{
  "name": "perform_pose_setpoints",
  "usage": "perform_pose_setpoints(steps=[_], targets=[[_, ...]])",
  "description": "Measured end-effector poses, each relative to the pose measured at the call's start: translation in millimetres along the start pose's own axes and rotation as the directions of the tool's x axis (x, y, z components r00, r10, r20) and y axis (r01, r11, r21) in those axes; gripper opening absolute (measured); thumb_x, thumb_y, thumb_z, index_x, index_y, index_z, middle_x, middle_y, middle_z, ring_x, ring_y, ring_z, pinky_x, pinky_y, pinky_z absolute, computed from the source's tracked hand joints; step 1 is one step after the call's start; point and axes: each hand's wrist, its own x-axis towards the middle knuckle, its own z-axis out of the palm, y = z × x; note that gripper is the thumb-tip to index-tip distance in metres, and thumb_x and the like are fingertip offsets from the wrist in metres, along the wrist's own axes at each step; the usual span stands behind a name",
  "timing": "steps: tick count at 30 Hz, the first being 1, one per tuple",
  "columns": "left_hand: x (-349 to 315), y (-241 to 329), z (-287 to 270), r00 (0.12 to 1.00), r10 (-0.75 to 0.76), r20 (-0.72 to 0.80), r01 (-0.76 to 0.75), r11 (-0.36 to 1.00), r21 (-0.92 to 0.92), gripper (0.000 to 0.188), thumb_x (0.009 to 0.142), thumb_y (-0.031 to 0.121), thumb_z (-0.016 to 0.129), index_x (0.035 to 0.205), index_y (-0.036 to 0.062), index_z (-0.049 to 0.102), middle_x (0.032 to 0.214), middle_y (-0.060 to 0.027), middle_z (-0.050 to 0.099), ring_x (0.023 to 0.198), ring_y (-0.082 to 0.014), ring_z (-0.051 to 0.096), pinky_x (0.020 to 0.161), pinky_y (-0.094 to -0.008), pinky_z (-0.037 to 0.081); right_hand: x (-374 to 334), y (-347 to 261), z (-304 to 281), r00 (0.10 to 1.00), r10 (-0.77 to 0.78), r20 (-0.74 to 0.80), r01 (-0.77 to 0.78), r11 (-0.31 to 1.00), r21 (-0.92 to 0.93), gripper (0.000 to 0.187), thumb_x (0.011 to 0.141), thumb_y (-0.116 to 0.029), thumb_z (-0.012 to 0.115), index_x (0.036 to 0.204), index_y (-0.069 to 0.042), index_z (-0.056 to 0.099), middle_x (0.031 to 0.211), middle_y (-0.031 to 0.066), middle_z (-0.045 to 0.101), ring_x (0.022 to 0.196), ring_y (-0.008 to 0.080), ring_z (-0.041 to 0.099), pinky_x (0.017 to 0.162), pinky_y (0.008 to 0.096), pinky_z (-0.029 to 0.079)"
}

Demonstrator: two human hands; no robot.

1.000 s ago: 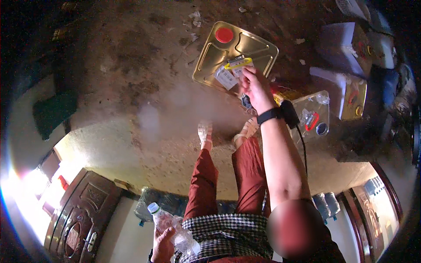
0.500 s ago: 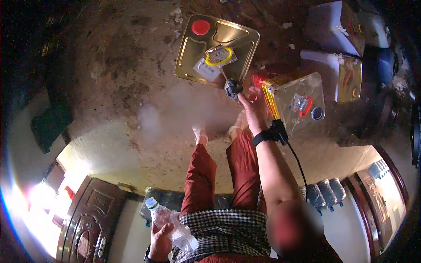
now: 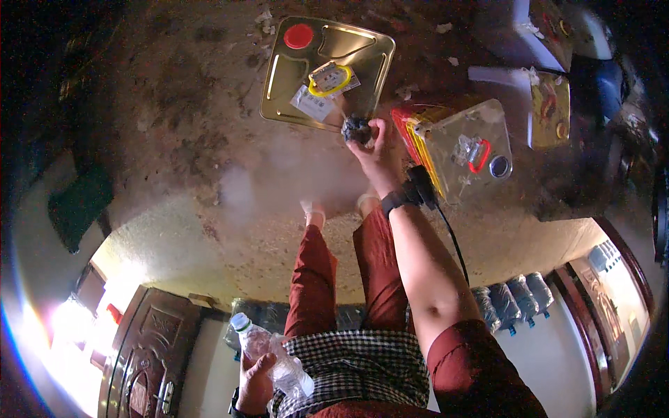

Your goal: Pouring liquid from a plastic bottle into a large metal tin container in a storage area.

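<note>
My right hand (image 3: 375, 150) reaches forward over the floor with its thumb and fingers closed round a dark grey crumpled wad (image 3: 355, 130), which looks like a rag. A thin pale stick seems to run from the wad toward the tin. The wad is at the near edge of a square gold-coloured tin (image 3: 286, 73) with a red round cap (image 3: 298, 36), a yellow handle (image 3: 329, 81) and a white label (image 3: 311, 104). Low at my waist, my left hand (image 3: 256, 383) grips a clear plastic bottle (image 3: 272, 359) with a pale blue cap, tilted.
To the right stands another tin (image 3: 456, 167) with a red handle, a dark round cap and red-yellow sides. More tins (image 3: 550, 111) stand at the far right. Several plastic-wrapped bundles (image 3: 516, 303) line the wall behind me, near a brown door (image 3: 143, 355) at lower left.
My right hand has moved left and closed on the grey wad, which it was beside before. My left hand keeps the bottle in the same place.
</note>
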Motion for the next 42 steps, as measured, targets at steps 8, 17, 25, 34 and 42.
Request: perform_pose_setpoints(steps=[8,17,25,34,42], targets=[[3,-9,-7,0.998,0.017,-0.062,-0.015,0.999,0.032,0.056,0.077,0.015,0.077,0.125,0.0053,0.049,0.112,-0.0098,0.062,0.103,-0.0253,0.063,0.090,-0.0393,0.051,5,6,8,0.980,-0.155,-0.128,0.135,0.980,-0.149,0.055,0.073,-0.026,0.081,0.114,-0.007,0.051,0.110,0.0182,0.056,0.105,0.0378,0.054,0.086,0.0479,0.045],[-1,-1,8,1.000,0.001,-0.012,-0.001,1.000,0.030,0.057,0.078,0.016,0.078,0.125,0.0056,0.048,0.113,-0.0113,0.064,0.101,-0.0247,0.063,0.090,-0.0394,0.051,-5,9,15,0.947,-0.242,-0.213,0.187,0.951,-0.247,0.049,0.073,-0.024,0.080,0.108,-0.005,0.051,0.103,0.0182,0.056,0.097,0.0383,0.057,0.078,0.0484,0.048],[-1,-7,2,1.000,0.027,-0.007,-0.026,0.997,0.077,0.056,0.076,0.018,0.079,0.124,0.0062,0.052,0.113,-0.0099,0.064,0.102,-0.0233,0.063,0.089,-0.0387,0.051,-70,22,5,0.995,0.026,-0.098,-0.047,0.976,-0.211,0.041,0.083,-0.025,0.073,0.114,-0.005,0.054,0.096,0.0120,0.064,0.088,0.0254,0.063,0.070,0.0397,0.050],[0,-9,11,0.999,0.026,0.022,-0.028,0.993,0.116,0.058,0.076,0.019,0.079,0.124,0.0058,0.050,0.115,-0.0134,0.066,0.101,-0.0247,0.064,0.089,-0.0402,0.052,-73,21,-27,0.762,0.597,0.251,-0.574,0.443,0.689,0.018,0.087,-0.015,0.066,0.105,-0.010,0.063,0.097,-0.0032,0.063,0.091,0.0071,0.056,0.078,0.0277,0.047],[-1,-6,24,0.999,0.022,0.026,-0.025,0.992,0.122,0.060,0.075,0.018,0.080,0.126,0.0059,0.050,0.116,-0.0144,0.065,0.104,-0.0262,0.064,0.092,-0.0417,0.051,-52,24,-50,0.799,0.495,0.342,-0.385,-0.016,0.923,0.009,0.090,-0.016,0.065,0.091,-0.011,0.058,0.082,-0.0011,0.059,0.070,0.0109,0.053,0.060,0.0287,0.043]])
